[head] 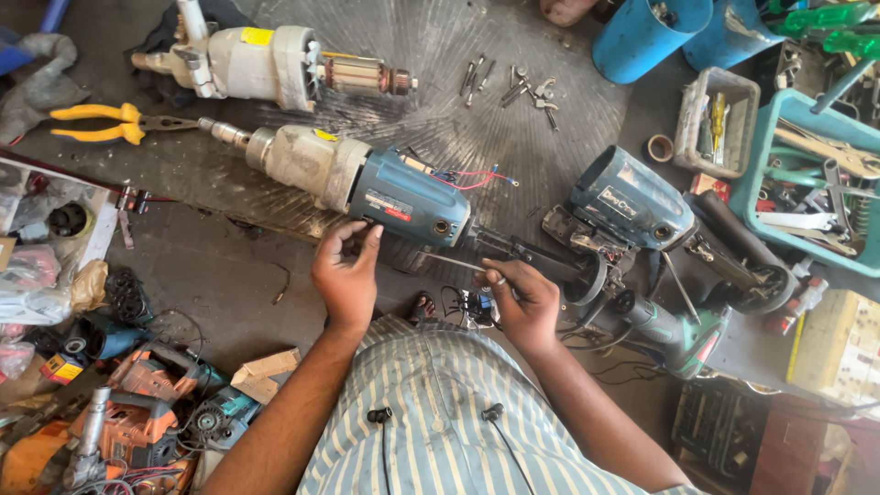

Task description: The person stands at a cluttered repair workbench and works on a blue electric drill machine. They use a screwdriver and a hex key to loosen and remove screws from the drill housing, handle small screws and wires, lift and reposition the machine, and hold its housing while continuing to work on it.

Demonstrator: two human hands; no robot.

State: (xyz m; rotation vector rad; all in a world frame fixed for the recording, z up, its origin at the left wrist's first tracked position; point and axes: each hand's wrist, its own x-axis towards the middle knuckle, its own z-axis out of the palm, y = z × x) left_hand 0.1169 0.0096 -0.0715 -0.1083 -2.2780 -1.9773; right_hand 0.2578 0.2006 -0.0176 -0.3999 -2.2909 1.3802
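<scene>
Left hand (346,275) pinches blue-grey power tool housing (403,197) on the workbench (220,275), right hand (522,298) clamped on screwdriver (454,263); tip could slip, snagging the loose red wires (472,179).

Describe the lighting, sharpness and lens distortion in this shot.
Head view: soft, even daylight with faint shadows under the left hand and right hand; the blue power tool and yellow pliers are sharp; wide-angle stretching bends the edges; the striped shirt at the bottom looks soft.
</scene>
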